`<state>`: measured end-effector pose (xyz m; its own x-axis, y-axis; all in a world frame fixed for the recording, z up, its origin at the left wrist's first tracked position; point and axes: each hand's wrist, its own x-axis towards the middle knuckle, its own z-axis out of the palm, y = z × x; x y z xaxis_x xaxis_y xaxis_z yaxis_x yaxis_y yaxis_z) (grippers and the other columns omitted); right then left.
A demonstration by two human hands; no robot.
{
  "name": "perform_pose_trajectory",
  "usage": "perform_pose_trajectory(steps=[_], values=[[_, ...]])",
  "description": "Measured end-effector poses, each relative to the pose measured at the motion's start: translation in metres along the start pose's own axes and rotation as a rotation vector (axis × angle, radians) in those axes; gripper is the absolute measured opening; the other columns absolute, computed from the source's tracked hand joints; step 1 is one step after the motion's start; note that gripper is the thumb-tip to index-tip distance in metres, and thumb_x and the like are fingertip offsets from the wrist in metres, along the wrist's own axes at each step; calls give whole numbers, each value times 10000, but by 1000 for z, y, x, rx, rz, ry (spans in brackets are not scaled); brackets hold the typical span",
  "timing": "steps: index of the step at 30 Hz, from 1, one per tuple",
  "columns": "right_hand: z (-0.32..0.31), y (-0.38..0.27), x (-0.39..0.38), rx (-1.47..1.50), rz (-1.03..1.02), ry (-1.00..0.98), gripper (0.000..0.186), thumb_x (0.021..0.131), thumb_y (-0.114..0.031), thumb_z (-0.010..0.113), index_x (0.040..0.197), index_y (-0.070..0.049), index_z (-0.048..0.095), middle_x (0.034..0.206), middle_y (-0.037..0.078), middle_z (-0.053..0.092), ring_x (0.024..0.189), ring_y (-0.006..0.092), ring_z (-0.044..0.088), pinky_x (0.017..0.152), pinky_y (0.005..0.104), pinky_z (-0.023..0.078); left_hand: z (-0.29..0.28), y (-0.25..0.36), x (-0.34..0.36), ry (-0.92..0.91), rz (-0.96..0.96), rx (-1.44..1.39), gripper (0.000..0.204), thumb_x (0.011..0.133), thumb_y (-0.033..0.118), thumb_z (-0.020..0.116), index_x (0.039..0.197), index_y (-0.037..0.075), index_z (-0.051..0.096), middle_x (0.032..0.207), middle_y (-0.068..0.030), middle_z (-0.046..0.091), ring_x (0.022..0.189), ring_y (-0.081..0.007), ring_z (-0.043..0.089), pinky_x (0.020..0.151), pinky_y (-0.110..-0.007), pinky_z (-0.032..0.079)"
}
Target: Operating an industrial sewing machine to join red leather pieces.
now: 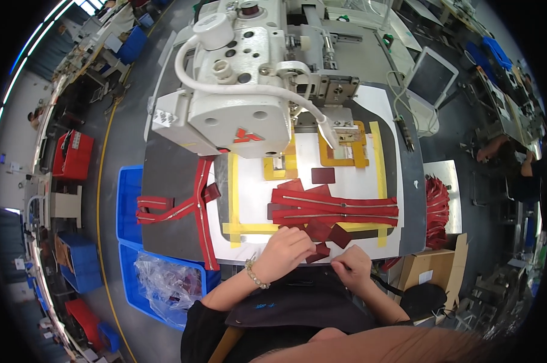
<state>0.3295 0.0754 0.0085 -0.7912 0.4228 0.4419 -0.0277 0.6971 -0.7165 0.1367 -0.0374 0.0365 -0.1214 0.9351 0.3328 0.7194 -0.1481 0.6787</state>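
Note:
At the table's near edge, my left hand [289,249] is closed, its fingertips on the edge of a small dark red square patch [319,253]. Just right of that patch my right hand [353,266] is curled, thumb against fingers; whatever it may hold is hidden. More dark red patches [340,236] lie right in front of my hands, and one patch [323,175] sits alone farther off. Red zipper strips [337,206] lie side by side across the white sheet. To the left, other red zippers [202,206] cross each other, one hanging over the near edge.
A white sewing machine head [237,97] overhangs the far half, with yellow clamp frames [345,158] beneath. Yellow tape [233,199] borders the work area. Blue bins [130,206] stand at left, one holding clear plastic. Bundled red strips [436,209] and a cardboard box [427,269] are at right.

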Motion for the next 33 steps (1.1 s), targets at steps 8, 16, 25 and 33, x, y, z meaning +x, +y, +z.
perform_pose_trajectory(steps=[8, 16, 25, 33], values=[[4, -8, 26, 1214, 898, -362, 55, 890, -86, 618, 884, -36, 595, 825, -13, 611, 696, 26, 540, 602, 161, 401, -15, 6, -13, 85, 495, 70, 296, 667, 80, 707, 958, 32, 684, 1021, -98, 655, 893, -224, 658, 701, -307, 529], [30, -18, 31, 1219, 842, -50, 69, 883, -45, 621, 829, -37, 579, 771, -11, 593, 660, 33, 539, 580, 172, 410, -9, 10, -22, 194, 106, -55, 319, 656, 135, 790, 953, 81, 686, 1035, -96, 626, 882, -233, 632, 713, -318, 514], [42, -30, 40, 891, 549, 44, 59, 910, -37, 581, 869, 5, 579, 758, 13, 570, 644, 40, 520, 562, 188, 408, 0, 9, -24, 369, -357, -620, 196, 657, -54, 766, 811, 1, 657, 855, -99, 636, 787, -184, 612, 701, -267, 476], [42, -30, 54, 884, 652, -58, 228, 812, -14, 698, 1016, 14, 599, 793, 30, 643, 659, 36, 566, 540, 179, 422, 4, -2, -19, 505, -381, -720, 156, 696, -66, 756, 724, 1, 618, 762, -63, 609, 692, -124, 574, 614, -238, 453]])
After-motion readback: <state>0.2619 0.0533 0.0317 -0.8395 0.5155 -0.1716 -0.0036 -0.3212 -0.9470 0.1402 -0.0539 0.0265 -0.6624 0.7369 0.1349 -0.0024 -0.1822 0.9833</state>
